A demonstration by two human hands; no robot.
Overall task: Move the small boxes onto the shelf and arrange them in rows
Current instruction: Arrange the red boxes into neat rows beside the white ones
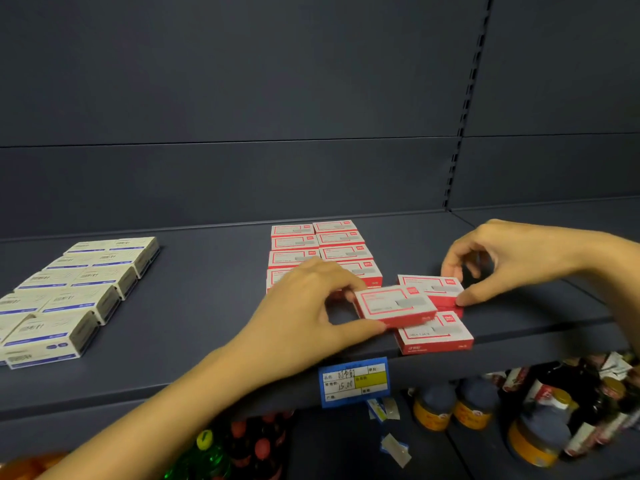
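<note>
**Shelf status: two red boxes held**

Far left of the price label point(354, 381), white-and-blue boxes point(69, 292) lie in rows on the shelf point(207, 341). Above the label, the left hand point(311, 306) grip pinches the first red box point(394, 304), in front of the red box block point(322, 244). Up and right of the label, the right hand point(512, 261) grip pinches the second red box point(433, 289); the third red box point(436, 336) lies at the shelf edge
</note>
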